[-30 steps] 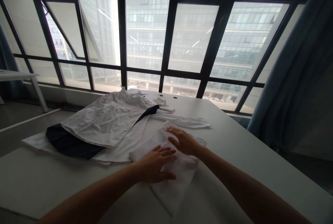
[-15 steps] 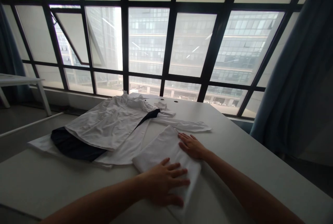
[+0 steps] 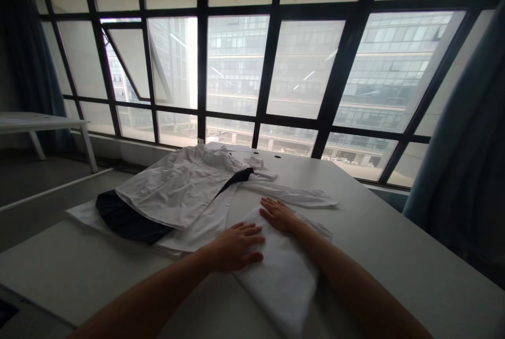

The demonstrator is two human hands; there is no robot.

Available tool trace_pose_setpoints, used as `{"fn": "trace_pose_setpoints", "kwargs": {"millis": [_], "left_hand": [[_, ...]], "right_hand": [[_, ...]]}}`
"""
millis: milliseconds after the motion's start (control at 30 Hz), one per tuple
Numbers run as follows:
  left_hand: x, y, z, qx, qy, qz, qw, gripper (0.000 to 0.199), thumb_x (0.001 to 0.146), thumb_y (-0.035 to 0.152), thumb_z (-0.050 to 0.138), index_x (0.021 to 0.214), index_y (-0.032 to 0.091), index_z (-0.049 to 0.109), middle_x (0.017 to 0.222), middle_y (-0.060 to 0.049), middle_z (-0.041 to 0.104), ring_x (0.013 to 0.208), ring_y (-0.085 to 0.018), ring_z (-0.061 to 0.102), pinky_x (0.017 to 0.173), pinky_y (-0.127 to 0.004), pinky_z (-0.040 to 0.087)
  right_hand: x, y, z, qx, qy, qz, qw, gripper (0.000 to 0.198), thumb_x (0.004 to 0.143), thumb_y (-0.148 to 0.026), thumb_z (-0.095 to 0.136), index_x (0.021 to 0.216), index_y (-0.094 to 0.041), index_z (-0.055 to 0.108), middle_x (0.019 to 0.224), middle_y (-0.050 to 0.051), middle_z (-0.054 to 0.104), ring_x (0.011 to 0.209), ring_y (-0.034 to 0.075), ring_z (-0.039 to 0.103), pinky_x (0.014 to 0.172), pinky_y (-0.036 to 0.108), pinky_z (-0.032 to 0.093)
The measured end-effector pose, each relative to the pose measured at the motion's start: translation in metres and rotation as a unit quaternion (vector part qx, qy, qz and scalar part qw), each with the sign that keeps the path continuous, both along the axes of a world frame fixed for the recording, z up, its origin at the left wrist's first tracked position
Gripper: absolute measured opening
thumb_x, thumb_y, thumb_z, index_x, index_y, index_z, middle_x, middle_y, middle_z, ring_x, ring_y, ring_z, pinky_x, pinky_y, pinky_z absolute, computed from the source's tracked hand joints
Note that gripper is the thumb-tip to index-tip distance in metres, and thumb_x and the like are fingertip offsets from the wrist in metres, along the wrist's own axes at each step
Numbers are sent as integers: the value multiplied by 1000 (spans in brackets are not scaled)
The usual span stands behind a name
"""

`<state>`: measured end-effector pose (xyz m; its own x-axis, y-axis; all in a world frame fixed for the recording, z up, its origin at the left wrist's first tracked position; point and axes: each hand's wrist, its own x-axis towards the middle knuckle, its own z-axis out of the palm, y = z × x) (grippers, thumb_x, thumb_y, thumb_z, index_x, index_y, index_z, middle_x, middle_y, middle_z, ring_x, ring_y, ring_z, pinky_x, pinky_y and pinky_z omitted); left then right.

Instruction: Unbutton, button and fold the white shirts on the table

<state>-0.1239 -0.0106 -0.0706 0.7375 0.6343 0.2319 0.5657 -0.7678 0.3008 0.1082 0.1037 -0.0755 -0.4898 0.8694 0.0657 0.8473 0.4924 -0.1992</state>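
A folded white garment point(image 3: 282, 281), probably a shirt, lies on the white table point(image 3: 366, 234) close to me. My left hand point(image 3: 239, 247) rests flat near its left edge with the fingers stretched out. Across its far end lies my right hand point(image 3: 279, 214), palm down and fingers extended. Part of the garment's right side is hidden under my right forearm. Just beyond, to the left, several white shirts point(image 3: 169, 186) lie spread in a loose pile. A dark navy garment point(image 3: 126, 221) shows between their layers.
A white sleeve point(image 3: 295, 194) from the pile reaches right across the table. Another white table point(image 3: 43, 122) stands at the far left. Behind runs a row of black-framed windows point(image 3: 236, 65), one tilted open. A blue curtain point(image 3: 453, 171) hangs on the right.
My left hand has slid away from me to the garment's upper left edge. My right hand has shifted slightly left over its far end. The view has turned a little left.
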Motion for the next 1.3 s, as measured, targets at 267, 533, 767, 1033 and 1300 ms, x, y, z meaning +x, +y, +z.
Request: {"fn": "trace_pose_setpoints", "kwargs": {"millis": [267,533,767,1033,1300], "left_hand": [[2,2,0,-46,22,84,995,62,97,56,38,148,21,40,157,-10,31,146,-24,27,118,-44,23],[7,-2,-3,-40,43,123,991,64,98,56,35,147,16,41,157,-11,31,147,-27,23,118,-41,22],[-2,-4,17,-23,45,115,992,44,95,47,49,128,22,62,143,-8,54,130,-27,51,109,-41,40],[1,4,10,3,54,98,994,48,100,42,40,141,20,50,154,-9,38,144,-27,32,116,-45,29],[2,2,-2,-75,95,103,987,62,101,53,25,153,20,31,162,-7,17,149,-27,12,121,-44,15]], "right_hand": [[30,-8,-1,51,-24,-98,994,57,100,-43,28,148,-15,41,156,13,35,146,25,27,119,49,13],[64,-59,-10,-5,9,-47,999,61,100,-50,26,151,-18,37,158,7,30,147,21,25,120,41,15],[99,-54,3,73,-12,-133,988,52,100,-36,31,144,-13,47,151,13,43,141,24,37,118,44,20],[18,-147,19,38,46,64,996,69,97,-56,35,153,-17,32,158,10,30,147,24,23,121,46,14],[37,-176,15,-58,25,95,993,79,93,-69,28,155,-20,27,161,9,22,149,26,19,121,44,9]]}}
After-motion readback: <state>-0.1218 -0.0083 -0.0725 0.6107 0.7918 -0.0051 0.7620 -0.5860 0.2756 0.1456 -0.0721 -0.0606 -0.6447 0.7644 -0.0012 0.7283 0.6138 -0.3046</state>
